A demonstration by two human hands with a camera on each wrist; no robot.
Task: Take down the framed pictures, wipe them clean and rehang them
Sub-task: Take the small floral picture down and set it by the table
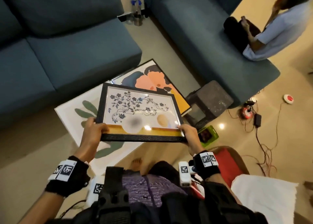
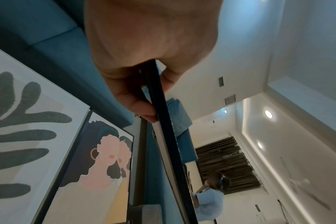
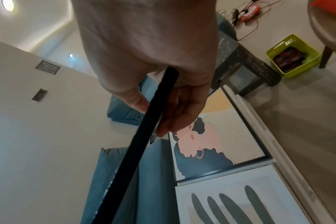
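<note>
Two hands: both on the floral picture (image 1: 139,112), one at each near corner, glass side up, long axis running left to right across the body.
Head view, left hand (image 1: 94,130): thumb over the near-left corner of the black frame, fingers curled beneath.
Head view, right hand (image 1: 188,134): gripping the near-right corner the same way, wrist bent down toward the frame.
Head view, below: the leaf picture (image 1: 76,112) and the portrait picture (image 1: 152,80) lie flat on the floor beside the blue sofa (image 1: 67,54), and the held frame hangs above both.
Head view, cloth: a white towel (image 1: 264,195) sits near right, closer to the right hand, so wiping likely frees that one.
Left wrist view: left hand (image 2: 144,60) clamps the frame edge (image 2: 163,115), thumb on one face and fingers on the other; leaf print (image 2: 19,121) lies below left.
Right wrist view: right hand (image 3: 153,53) pinches the dark edge (image 3: 144,128) running away from the palm; portrait (image 3: 211,144) and green basket (image 3: 293,56) are on the floor beyond.
Judgement: held level and balanced; either hand letting go would tip it.
</note>
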